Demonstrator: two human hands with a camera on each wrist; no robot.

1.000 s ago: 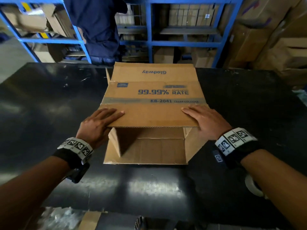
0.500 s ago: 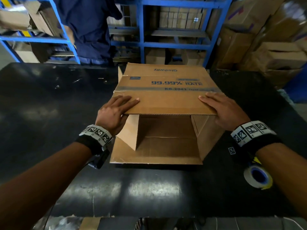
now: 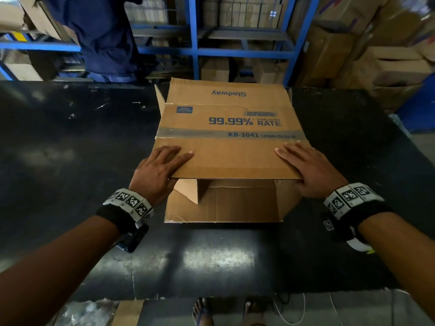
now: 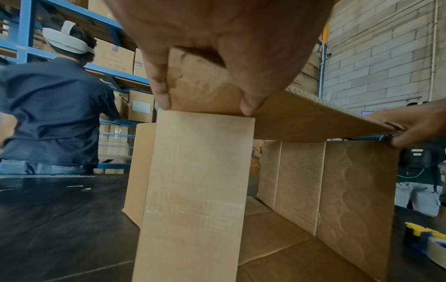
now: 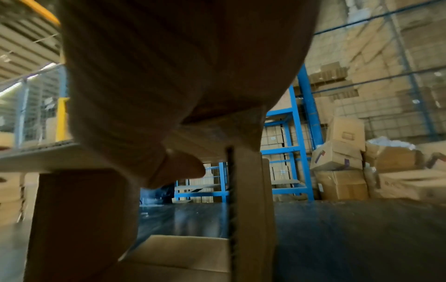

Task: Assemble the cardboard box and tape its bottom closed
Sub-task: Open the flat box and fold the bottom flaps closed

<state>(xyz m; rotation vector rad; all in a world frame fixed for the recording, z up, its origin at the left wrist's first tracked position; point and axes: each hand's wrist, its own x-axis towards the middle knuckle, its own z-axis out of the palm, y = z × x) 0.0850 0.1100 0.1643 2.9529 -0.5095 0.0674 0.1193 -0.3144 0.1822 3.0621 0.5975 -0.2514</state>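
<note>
Left hand point(image 3: 157, 171) lies on the near-left corner of the cardboard box point(image 3: 231, 128), fingers point(image 3: 175, 158) straight and flat on the upper panel; left wrist view shows the thumb point(image 4: 158, 80) and another fingertip hooked under the panel edge, so it pinches that corner. Right hand point(image 3: 309, 169) sits on the near-right corner, fingers point(image 3: 288, 152) stretched flat on top, thumb point(image 5: 179, 165) curled under the edge in the right wrist view, gripping the flap. The box lies on its side at mid black table point(image 3: 70, 161), open end toward the person, lower flap point(image 3: 221, 208) flat on the table, side flaps partly swung inward. Inside of the box shows bare cardboard only, nothing in it. Print on top, blue: "Glodway" upside down on the far flap, "99.99% RATE", "KB-2041", smaller text beside it blurred, reads roughly "CEDAR COLOGNE"; a small blue label point(image 3: 184, 109) at upper left, unreadable. A strip of old tape point(image 3: 188, 132) runs across the panel. Tape dispenser point(image 4: 429, 242) with a clear roll sits on the table by the right wrist, just right of the box. Both wrists carry bands point(image 3: 131, 203) with black-and-white square markers. Behind the table a person in a dark blue shirt point(image 3: 101, 36) faces blue shelving point(image 3: 195, 43) stocked with cartons; more stacked cartons point(image 3: 388, 62) at far right.
</note>
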